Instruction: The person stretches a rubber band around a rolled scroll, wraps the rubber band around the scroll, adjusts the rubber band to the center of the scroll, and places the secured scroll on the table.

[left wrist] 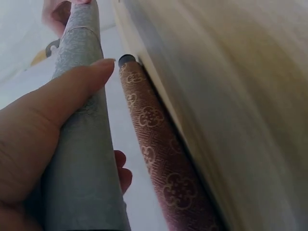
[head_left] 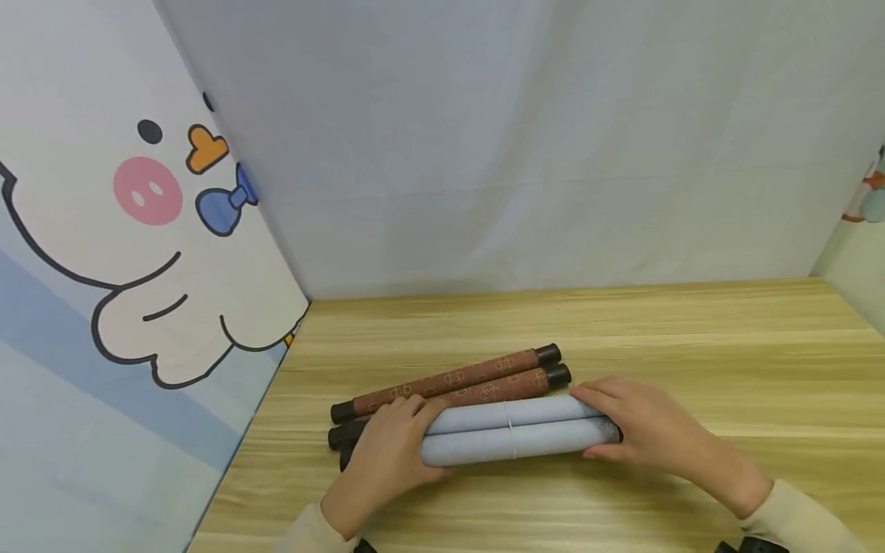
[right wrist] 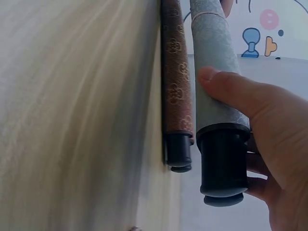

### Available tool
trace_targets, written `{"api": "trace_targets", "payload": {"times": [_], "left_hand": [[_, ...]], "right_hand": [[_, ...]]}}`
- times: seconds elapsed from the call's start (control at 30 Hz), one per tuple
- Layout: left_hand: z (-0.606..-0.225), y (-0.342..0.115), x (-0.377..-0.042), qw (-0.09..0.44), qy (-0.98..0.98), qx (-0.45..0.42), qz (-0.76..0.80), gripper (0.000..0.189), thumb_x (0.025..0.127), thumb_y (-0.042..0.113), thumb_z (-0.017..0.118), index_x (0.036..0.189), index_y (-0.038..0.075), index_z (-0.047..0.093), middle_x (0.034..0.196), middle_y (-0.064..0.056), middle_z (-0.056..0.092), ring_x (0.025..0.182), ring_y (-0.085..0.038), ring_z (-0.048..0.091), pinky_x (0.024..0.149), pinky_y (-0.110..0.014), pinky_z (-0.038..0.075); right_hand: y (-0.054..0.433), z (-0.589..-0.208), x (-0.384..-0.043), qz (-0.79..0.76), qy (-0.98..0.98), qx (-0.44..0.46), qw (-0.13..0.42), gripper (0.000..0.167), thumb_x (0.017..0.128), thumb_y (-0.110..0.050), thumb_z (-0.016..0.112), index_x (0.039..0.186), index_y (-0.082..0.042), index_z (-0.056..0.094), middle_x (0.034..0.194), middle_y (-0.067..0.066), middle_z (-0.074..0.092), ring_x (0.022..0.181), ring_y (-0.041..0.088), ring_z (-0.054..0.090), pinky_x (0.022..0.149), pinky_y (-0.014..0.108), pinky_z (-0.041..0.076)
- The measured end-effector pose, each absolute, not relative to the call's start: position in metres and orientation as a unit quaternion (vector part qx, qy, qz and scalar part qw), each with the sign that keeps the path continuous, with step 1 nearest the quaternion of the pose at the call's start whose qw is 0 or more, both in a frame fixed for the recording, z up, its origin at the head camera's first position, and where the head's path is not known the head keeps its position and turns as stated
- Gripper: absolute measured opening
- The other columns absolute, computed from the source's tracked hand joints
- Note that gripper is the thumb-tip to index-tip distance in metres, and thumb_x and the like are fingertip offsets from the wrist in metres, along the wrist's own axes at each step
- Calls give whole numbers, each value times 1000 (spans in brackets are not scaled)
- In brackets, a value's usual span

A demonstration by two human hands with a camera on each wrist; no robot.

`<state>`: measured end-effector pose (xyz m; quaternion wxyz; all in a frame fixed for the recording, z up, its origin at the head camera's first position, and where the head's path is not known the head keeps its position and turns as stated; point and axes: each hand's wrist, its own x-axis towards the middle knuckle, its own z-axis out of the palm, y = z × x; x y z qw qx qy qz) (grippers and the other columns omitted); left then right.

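Note:
A pair of pale blue-grey scrolls [head_left: 477, 444] lies side by side, joined by a thin light band [head_left: 512, 438] round the middle. My left hand [head_left: 390, 449] grips their left end, thumb along the near side. At the other end my right hand [head_left: 643, 422] holds them, fingers wrapped around behind, as the right wrist view shows beside the black end knob [right wrist: 224, 163]. Both wrist views show the pair raised off the table. Just behind it lie reddish-brown scrolls [head_left: 442, 379] with gold flower patterns and black knobs; my left hand partly hides their left ends.
The scrolls lie on a light wood-grain table [head_left: 691, 338]. A plain pale cloth [head_left: 553, 153] hangs along the back edge. On the left stands a cloth panel [head_left: 76, 230] printed with a cartoon duck; another printed panel edges the right side.

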<state>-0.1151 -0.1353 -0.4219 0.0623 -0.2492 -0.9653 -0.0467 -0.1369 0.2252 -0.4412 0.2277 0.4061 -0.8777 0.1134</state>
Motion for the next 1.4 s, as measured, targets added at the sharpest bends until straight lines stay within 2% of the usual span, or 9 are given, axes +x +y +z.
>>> {"api": "trace_targets", "payload": {"times": [0.17, 0.3, 0.5, 0.77, 1.03, 1.1, 1.23, 1.33, 1.4], "left_hand": [[-433, -138, -115, 11, -971, -230, -67, 87, 63, 65, 83, 130, 14, 59, 117, -7, 67, 105, -26, 65, 89, -45, 55], [-441, -140, -115, 8, -972, -226, -62, 82, 63, 63, 84, 122, 10, 61, 112, -9, 68, 102, -26, 66, 87, -43, 56], [-449, -144, -119, 22, -973, -226, -51, 81, 64, 60, 85, 123, 9, 63, 120, -9, 65, 108, -26, 63, 94, -42, 54], [-459, -148, -127, 14, -972, -232, -41, 81, 66, 59, 83, 126, 7, 62, 116, -7, 67, 103, -24, 64, 88, -40, 56], [-458, -147, -130, 15, -971, -235, -44, 83, 70, 56, 82, 129, 2, 59, 117, -11, 66, 107, -29, 63, 95, -42, 53], [-456, -146, -129, 12, -973, -228, -41, 86, 70, 57, 81, 131, 1, 58, 119, -12, 66, 109, -30, 63, 96, -42, 53], [-440, -147, -123, 11, -978, -207, -34, 86, 71, 55, 82, 135, 2, 57, 128, -15, 63, 116, -34, 61, 99, -45, 52], [-423, -145, -122, 29, -977, -208, -46, 79, 75, 49, 82, 136, 4, 57, 133, -14, 62, 121, -35, 60, 100, -48, 51], [-413, -141, -120, 38, -972, -226, -54, 73, 78, 45, 81, 135, 5, 58, 132, -13, 62, 121, -33, 60, 100, -48, 51]], "right_hand": [[219, -451, -145, 119, -892, 405, 162, 73, 70, -47, 85, 127, -5, 64, 119, 7, 70, 105, 23, 68, 86, 41, 57], [216, -457, -151, 122, -898, 405, 121, 73, 74, -47, 82, 129, -3, 63, 121, 12, 69, 107, 28, 67, 87, 45, 56], [211, -465, -156, 130, -902, 398, 102, 73, 75, -49, 81, 129, -3, 62, 121, 11, 69, 107, 27, 67, 88, 44, 57], [207, -479, -154, 139, -913, 375, 79, 74, 75, -48, 81, 129, -2, 62, 121, 13, 68, 109, 28, 67, 89, 44, 56], [207, -471, -153, 151, -924, 346, 56, 78, 78, -49, 78, 134, 0, 58, 125, 16, 66, 112, 31, 65, 95, 46, 54], [215, -460, -153, 168, -927, 331, 54, 73, 83, -47, 74, 137, -1, 56, 128, 16, 65, 116, 32, 64, 97, 48, 53], [239, -434, -152, 202, -926, 301, 102, 47, 92, -27, 69, 131, -3, 61, 125, 15, 67, 114, 35, 64, 94, 52, 53], [258, -422, -152, 196, -932, 281, 121, 28, 90, -15, 70, 117, -5, 69, 111, 11, 73, 102, 30, 69, 87, 49, 56], [268, -422, -150, 178, -942, 268, 100, 19, 89, -14, 71, 107, -7, 73, 101, 6, 75, 91, 24, 70, 80, 44, 57]]}}
